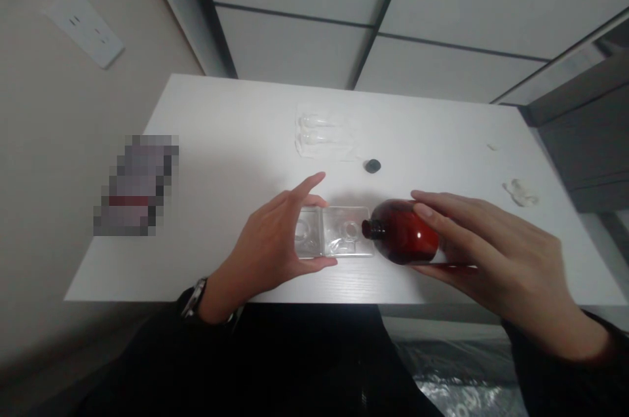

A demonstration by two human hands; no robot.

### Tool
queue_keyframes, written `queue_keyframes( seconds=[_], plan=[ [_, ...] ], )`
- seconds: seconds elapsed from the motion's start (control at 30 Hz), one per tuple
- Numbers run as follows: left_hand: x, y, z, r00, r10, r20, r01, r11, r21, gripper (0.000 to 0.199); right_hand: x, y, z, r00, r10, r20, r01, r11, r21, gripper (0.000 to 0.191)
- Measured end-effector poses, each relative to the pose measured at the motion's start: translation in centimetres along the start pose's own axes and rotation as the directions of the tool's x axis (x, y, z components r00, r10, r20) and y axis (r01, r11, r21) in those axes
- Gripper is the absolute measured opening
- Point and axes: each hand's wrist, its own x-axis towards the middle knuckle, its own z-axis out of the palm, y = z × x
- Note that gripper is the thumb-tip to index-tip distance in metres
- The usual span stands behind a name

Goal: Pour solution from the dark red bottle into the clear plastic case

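1. Hand, left point(270, 240): grasping a clear plastic case point(339, 233) by its long edges, thumb near, a finger far, on the white worktop point(221, 141).
2. Beyond its fingertips lies a clear sachet point(319, 130) with two pipette-like tubes inside, seemingly unopened.
3. The case extends rightward from that hand: two sections, a divider, a round form in each.
4. Beyond and between both hands sits a black cap point(373, 166); uncapping seems done, the cap not back on.
5. Amber bottle point(407, 233), left of the right hand point(501, 256), which grips its base end: glossy, round-shouldered, tipped sideways, open threaded neck at the case's right end; no pouring stream is discernible.
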Motion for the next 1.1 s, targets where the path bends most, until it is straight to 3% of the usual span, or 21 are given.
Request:
queue_keyframes(
  seconds=[0.37,0.83,1.1],
  plan=[
    [0.0,0.1,-0.1,1.0,0.001,0.006,-0.001,1.0,-0.012,0.121,0.3,0.2,-0.6,0.999,-0.027,0.042,0.028,0.999,-0.021,0.049],
    [0.0,0.1,-0.2,1.0,0.009,0.002,-0.009,1.0,0.001,0.121,0.5,0.5,-1.2,0.995,-0.031,0.091,0.035,0.999,-0.04,0.068],
    [0.0,0.1,0.0,1.0,0.016,-0.01,-0.016,1.0,0.0,0.122,0.8,0.7,-1.2,0.994,-0.062,0.088,0.065,0.997,-0.035,0.058]
  ],
)
